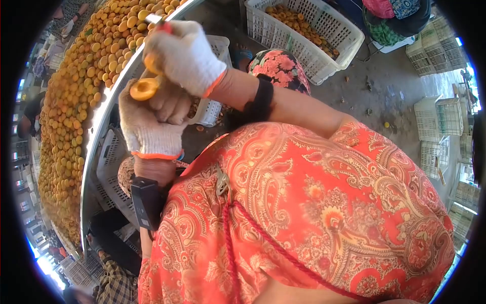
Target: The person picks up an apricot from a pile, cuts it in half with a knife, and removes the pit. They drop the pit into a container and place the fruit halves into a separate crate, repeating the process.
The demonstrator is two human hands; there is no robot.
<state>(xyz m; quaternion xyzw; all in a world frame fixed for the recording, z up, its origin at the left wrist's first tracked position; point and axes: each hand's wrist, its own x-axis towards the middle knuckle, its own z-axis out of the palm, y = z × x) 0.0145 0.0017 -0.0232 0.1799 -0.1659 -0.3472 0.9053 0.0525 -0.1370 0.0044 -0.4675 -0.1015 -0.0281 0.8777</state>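
My right hand (185, 58), in a white knit glove with an orange cuff, is closed around a small knife (163, 25). The knife's red handle and part of its pale blade show above the fist. A piece of apricot (152, 65) shows at the lower fingers of this hand, partly hidden. Just below, my left hand (154, 114), in a similar soiled glove, is closed on an apricot half (144, 89). Its hollow cut side faces up. Both hands are close together beside the table's metal edge.
Whole apricots (66, 131) are heaped on the long table to the left. A white crate (314, 66) with apricot halves stands at the top. A smaller white basket (210, 109) sits beneath my hands. Stacked crates (430, 119) line the right, and other people are around the table.
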